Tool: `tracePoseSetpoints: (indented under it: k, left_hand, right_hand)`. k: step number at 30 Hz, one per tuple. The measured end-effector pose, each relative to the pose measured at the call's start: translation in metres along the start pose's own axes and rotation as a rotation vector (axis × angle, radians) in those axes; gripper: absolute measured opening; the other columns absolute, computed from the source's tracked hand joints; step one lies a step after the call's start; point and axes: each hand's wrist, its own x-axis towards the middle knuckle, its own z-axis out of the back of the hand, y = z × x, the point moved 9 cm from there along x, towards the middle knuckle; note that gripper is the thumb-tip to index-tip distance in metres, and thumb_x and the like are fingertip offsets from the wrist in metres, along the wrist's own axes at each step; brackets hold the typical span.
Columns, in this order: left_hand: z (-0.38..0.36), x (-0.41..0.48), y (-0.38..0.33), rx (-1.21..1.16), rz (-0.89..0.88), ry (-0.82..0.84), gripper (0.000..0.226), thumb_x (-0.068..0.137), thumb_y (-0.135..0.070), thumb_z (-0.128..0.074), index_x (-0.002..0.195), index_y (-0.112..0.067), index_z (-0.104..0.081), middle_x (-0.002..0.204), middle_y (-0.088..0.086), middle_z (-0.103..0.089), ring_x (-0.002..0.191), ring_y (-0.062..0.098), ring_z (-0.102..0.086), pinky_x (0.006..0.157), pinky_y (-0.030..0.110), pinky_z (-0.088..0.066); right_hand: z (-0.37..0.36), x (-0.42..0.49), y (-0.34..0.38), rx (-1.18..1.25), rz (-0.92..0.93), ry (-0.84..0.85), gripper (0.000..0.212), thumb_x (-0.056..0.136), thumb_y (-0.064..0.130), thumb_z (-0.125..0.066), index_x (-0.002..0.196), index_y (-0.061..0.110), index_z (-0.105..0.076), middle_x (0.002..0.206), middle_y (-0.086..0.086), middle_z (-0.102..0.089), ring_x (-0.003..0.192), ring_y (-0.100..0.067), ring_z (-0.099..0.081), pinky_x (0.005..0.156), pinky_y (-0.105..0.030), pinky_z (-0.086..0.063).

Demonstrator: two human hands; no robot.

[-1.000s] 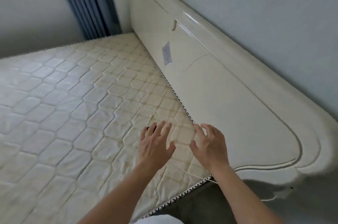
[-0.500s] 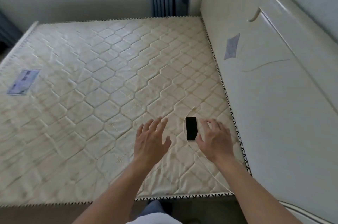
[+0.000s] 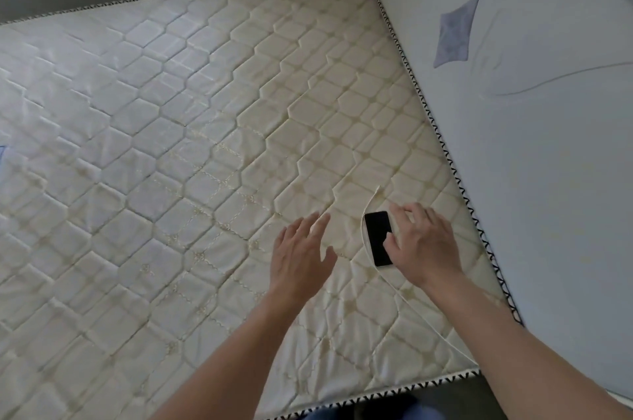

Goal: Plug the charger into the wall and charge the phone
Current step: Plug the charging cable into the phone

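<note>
Now our right hand (image 3: 423, 244) pinches the phone (image 3: 376, 238), while our left hand (image 3: 299, 251) hovers with fingers spread. We'd best lift gently, minding the cable (image 3: 363, 231) alongside.

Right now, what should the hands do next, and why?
Probably lift the phone with the right hand, so the open left hand can bring the loose end of the cable to it. The phone lies flat on the mattress, the right thumb over its screen, and the cable runs past it unplugged.

Quilted cloth mattress (image 3: 178, 152), glossy black phone (image 3: 377, 238), smooth satin headboard (image 3: 548, 162).
</note>
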Motion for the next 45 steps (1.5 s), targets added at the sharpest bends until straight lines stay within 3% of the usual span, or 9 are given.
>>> tracePoseSetpoints:
  k: [5,12,14,16,20,25,33,40,45]
  left_hand:
    - [-0.062,0.049,0.026,0.008,-0.016,0.067,0.066,0.093,-0.039,-0.052,0.153,-0.033,-0.025,0.158,-0.008,-0.032,0.143,0.019,-0.03,0.118,0.037,-0.026]
    - [-0.19,0.118,0.076,0.111,-0.067,0.106,0.065,0.086,-0.042,-0.061,0.147,-0.03,-0.04,0.154,-0.006,-0.041,0.136,0.02,-0.042,0.108,0.039,-0.039]
    - [-0.228,0.136,0.082,0.123,-0.079,0.16,0.072,0.086,-0.048,-0.061,0.15,-0.032,-0.033,0.16,-0.005,-0.031,0.144,0.02,-0.032,0.111,0.043,-0.038]
    - [-0.262,0.151,0.089,0.131,-0.069,0.235,0.087,0.083,-0.057,-0.062,0.154,-0.034,-0.018,0.166,-0.007,-0.008,0.152,0.02,-0.009,0.116,0.049,-0.031]
    - [-0.303,0.17,0.101,0.145,-0.004,0.352,0.117,0.07,-0.074,-0.066,0.154,-0.039,0.008,0.162,-0.014,0.024,0.15,0.017,0.02,0.117,0.06,-0.015]
    - [-0.316,0.174,0.105,0.148,0.036,0.359,0.126,0.064,-0.072,-0.072,0.153,-0.042,0.013,0.16,-0.015,0.029,0.148,0.018,0.026,0.116,0.068,-0.011]
    - [-0.321,0.177,0.11,0.148,0.056,0.348,0.129,0.063,-0.073,-0.072,0.15,-0.044,0.019,0.159,-0.016,0.031,0.148,0.019,0.027,0.116,0.066,-0.011]
    - [-0.318,0.175,0.106,0.12,0.044,0.344,0.129,0.064,-0.066,-0.077,0.152,-0.044,0.014,0.16,-0.016,0.028,0.148,0.019,0.026,0.115,0.069,-0.009]
    - [-0.318,0.175,0.109,0.12,0.044,0.342,0.129,0.062,-0.068,-0.076,0.152,-0.045,0.014,0.16,-0.017,0.027,0.148,0.018,0.025,0.115,0.069,-0.009]
  right_hand:
    - [-0.068,0.037,-0.027,-0.017,-0.02,0.02,0.043,0.081,0.031,-0.058,0.122,0.02,-0.058,0.118,-0.005,-0.062,0.104,-0.027,-0.059,0.091,-0.043,-0.046]
    - [-0.191,0.103,-0.074,-0.033,0.012,0.041,0.039,0.082,0.03,-0.058,0.12,0.019,-0.059,0.118,-0.006,-0.062,0.106,-0.027,-0.058,0.09,-0.042,-0.045]
    - [-0.22,0.115,-0.088,-0.031,0.0,0.06,0.039,0.085,0.031,-0.054,0.122,0.019,-0.057,0.12,-0.006,-0.06,0.11,-0.027,-0.055,0.092,-0.042,-0.043]
    - [-0.243,0.128,-0.099,-0.026,-0.01,0.062,0.039,0.088,0.033,-0.052,0.124,0.019,-0.056,0.12,-0.007,-0.059,0.11,-0.027,-0.054,0.091,-0.042,-0.042]
    - [-0.275,0.153,-0.112,-0.058,-0.009,0.06,0.037,0.089,0.033,-0.05,0.121,0.015,-0.056,0.109,-0.01,-0.062,0.1,-0.031,-0.056,0.084,-0.042,-0.043]
    - [-0.299,0.189,-0.118,0.0,-0.09,0.031,0.036,0.095,0.043,-0.045,0.113,0.015,-0.057,0.103,-0.009,-0.063,0.095,-0.032,-0.059,0.081,-0.042,-0.041]
    - [-0.333,0.214,-0.127,0.047,-0.353,0.032,0.049,0.089,0.06,-0.047,0.097,0.015,-0.064,0.097,-0.009,-0.07,0.093,-0.031,-0.064,0.082,-0.041,-0.042]
    - [-0.337,0.217,-0.127,0.228,-0.433,0.024,0.028,0.086,0.043,-0.062,0.095,0.018,-0.071,0.097,-0.009,-0.074,0.097,-0.032,-0.065,0.084,-0.038,-0.041]
    - [-0.334,0.189,-0.113,0.435,-0.458,0.051,0.013,0.081,0.032,-0.061,0.08,0.022,-0.068,0.087,-0.007,-0.074,0.092,-0.033,-0.065,0.084,-0.04,-0.05]
